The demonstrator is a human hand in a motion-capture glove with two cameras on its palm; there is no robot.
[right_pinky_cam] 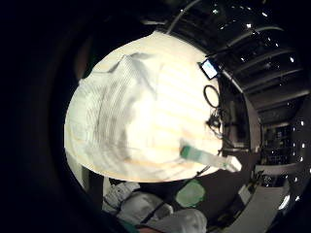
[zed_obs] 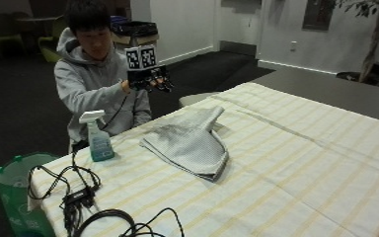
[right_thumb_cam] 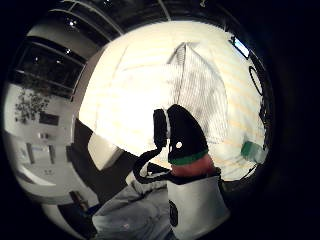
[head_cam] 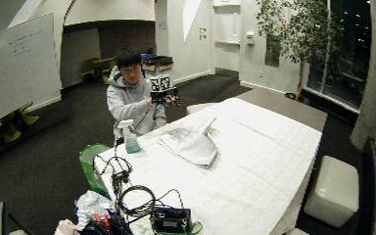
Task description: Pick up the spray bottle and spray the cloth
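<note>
Outside view: my black-gloved right hand [zed_obs: 151, 79] hovers raised, fingers relaxed and empty, above the table edge. The teal trigger spray bottle [zed_obs: 97, 137] stands upright, within reach beside the folded grey-white cloth [zed_obs: 189, 140], awaiting pickup.

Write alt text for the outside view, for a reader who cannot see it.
A seated person holds a gloved right hand raised above a striped table, holding nothing. A spray bottle stands upright near the table edge, apart from a folded grey cloth lying mid-table; black cables lie at the near corner.
</note>
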